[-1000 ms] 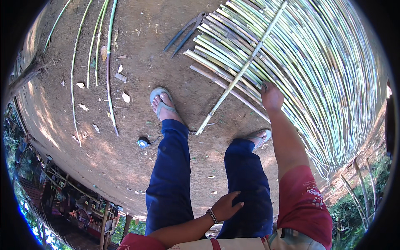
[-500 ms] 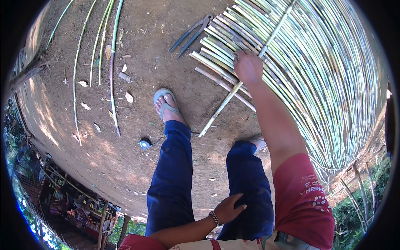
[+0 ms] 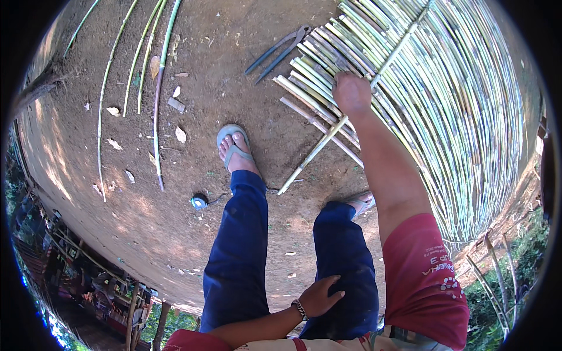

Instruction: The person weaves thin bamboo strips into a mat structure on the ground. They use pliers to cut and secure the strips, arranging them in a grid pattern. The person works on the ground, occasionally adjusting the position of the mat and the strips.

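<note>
Far left, loose green canes [image 3: 153, 93] lie on the bare dirt [image 3: 193, 52], well apart from you. A small blue tape measure [image 3: 198, 202] sits on the ground just left of your left leg, near your left foot in its flip-flop [image 3: 233, 147]. Long-handled cutters [image 3: 280, 49] lie beyond the foot, just beside the mat's edge. Your left hand [image 3: 321, 295] rests open, fingers spread, on your right thigh, holding nothing. A long cross stick [image 3: 321, 146] runs diagonally from the dirt up over the bamboo mat [image 3: 456, 105]. Your right hand [image 3: 351, 93] is down on the mat's near slats right where that stick crosses; it looks closed on the stick, but the fingers are hidden under the knuckles, so can't confirm grip.
</note>
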A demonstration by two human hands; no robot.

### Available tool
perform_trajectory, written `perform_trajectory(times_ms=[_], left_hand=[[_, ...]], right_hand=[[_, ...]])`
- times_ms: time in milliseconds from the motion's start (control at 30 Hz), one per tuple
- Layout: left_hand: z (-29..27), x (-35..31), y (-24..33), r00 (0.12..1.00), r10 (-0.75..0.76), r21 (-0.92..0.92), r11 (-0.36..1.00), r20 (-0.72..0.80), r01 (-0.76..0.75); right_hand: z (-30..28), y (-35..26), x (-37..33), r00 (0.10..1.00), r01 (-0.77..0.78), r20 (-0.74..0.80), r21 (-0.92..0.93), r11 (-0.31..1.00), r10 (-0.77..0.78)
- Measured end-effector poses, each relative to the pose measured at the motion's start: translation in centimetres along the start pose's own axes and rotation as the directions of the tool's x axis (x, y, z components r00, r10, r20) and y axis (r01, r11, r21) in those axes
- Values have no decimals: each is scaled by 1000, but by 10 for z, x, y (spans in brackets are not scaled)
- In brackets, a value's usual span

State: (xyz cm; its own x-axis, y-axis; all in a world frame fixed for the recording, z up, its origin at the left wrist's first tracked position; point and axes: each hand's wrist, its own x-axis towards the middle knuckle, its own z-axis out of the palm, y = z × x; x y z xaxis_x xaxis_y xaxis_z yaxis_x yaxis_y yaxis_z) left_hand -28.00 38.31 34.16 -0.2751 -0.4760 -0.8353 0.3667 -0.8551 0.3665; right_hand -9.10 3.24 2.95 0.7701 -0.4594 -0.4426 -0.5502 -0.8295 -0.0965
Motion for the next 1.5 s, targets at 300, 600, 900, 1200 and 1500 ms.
perform_trajectory(times_ms=[300, 600, 900, 1200, 1500], left_hand=[[-2, -2, -5, 999, -29, -1, 1000, 16, 29], [1, 2, -9, 1000, -28, -6, 1000, 0, 28], [-2, 0, -1, 1000, -23, 6, 1000, 6, 23], [-3, -4, -9, 999, -30, 33, 999, 11, 30], [-6, -5, -13, 1000, -9, 39, 999, 14, 9]], right_hand=[[-8, -10, -2, 1000, -27, -11, 1, 1000, 27], [-8, -40, -3, 932, -80, -312, 311, 947, 181], [82, 18, -203, 972, -226, 109, 198, 954, 208], [86, 18, -195, 914, -358, 252, 128, 925, 319], [74, 1, -201, 853, -499, 17, 317, 806, 522]])
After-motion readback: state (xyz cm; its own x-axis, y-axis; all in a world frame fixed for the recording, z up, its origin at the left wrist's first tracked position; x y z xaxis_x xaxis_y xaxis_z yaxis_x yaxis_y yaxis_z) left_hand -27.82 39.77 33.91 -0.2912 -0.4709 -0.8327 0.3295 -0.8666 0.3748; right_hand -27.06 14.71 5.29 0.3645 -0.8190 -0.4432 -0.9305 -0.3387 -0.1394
